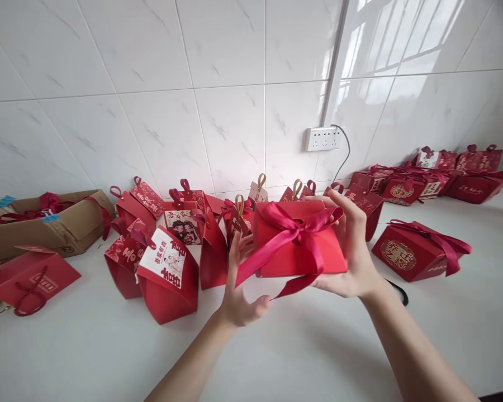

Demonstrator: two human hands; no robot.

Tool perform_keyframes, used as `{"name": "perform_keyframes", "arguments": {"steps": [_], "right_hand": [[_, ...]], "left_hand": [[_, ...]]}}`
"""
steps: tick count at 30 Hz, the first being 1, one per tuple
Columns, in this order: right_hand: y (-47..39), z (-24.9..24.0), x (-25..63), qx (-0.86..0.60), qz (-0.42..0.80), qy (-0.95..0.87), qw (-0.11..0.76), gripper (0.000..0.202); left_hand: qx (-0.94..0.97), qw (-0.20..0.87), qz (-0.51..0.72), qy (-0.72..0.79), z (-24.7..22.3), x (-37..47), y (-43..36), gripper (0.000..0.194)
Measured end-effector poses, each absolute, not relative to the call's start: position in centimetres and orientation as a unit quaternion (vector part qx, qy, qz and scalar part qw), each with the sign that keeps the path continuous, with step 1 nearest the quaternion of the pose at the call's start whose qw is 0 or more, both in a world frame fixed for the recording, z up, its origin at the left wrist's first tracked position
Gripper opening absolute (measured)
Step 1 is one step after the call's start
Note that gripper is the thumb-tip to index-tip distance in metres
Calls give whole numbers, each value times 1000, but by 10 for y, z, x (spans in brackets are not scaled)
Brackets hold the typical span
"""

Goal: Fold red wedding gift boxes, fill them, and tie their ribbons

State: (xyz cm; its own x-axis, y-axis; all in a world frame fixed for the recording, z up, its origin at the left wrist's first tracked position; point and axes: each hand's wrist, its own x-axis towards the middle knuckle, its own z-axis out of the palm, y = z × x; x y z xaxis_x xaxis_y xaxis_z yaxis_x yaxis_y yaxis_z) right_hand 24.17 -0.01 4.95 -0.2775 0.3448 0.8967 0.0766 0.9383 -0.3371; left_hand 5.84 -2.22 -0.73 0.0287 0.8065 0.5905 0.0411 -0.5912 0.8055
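- White tiled wall (pixel 230 128) across the back, meeting a white countertop (pixel 121 357) that carries everything below
- Open cardboard carton (pixel 79 226) at the far left, against the wall; dark-red ribbons lie inside and over its rim
- Standing red gift boxes (pixel 167 296) grouped left of centre, many with loops and printed tags; more red gift boxes lie at the far right, by the wall
- Single red gift box with a gold emblem (pixel 406 257) on the countertop, right of the right forearm and apart from it
- Held red gift box (pixel 268 262), raised above the countertop between the two hands; its long axis runs roughly left to right across the view, with the bow side facing the camera
- Right hand (pixel 354 262) the nearer to this box, in contact at its right end; digits reach over the top and beneath the lower edge, gripping it between them; forearm slants up from the lower right
- Left hand (pixel 238 296) at the opposite end, thumb and fingers spread apart, thumb below and fingers upright; whether the fingertips touch the box is hard to tell
- Magenta ribbon bow (pixel 297 231) on the held box; one tail crosses toward the left hand, another hangs past the lower edge
- Wall socket strip (pixel 318 139) with a thin dark cable (pixel 349 153)
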Motion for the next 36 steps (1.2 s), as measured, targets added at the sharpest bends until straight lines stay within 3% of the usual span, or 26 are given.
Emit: {"name": "perform_keyframes", "arguments": {"steps": [2, 3, 6, 9, 12, 15, 20, 24, 29, 36], "right_hand": [[-14, 48, 259, -233, 166, -783, 552, 99], [-23, 43, 266, -278, 195, -777, 530, 101], [-53, 16, 278, -400, 274, -760, 432, 104], [-79, -14, 277, -471, 355, -731, 344, 109], [-95, -26, 269, -476, 383, -683, 401, 95], [-104, -22, 257, -474, 304, -663, 494, 68], [-112, -8, 239, -520, 194, -688, 468, 27], [-116, -3, 241, -511, 243, -664, 489, 10], [-113, 1, 250, -536, 349, -575, 511, 21], [-112, 2, 249, -531, 414, -537, 508, 34]], "left_hand": [[661, 289, 632, 284, -12, 53, -23, 90], [666, 276, 639, 268, -13, 51, -24, 88], [678, 289, 608, 295, -13, 53, -27, 61], [686, 388, 493, 368, -8, 63, -33, 37], [669, 469, 429, 384, -4, 71, -40, 39], [661, 456, 441, 402, 1, 74, -43, 40], [630, 516, 390, 430, 11, 77, -48, 44], [572, 570, 393, 440, 15, 79, -53, 51], [528, 658, 370, 389, 17, 72, -51, 36], [602, 613, 337, 385, 22, 65, -47, 60]]}}
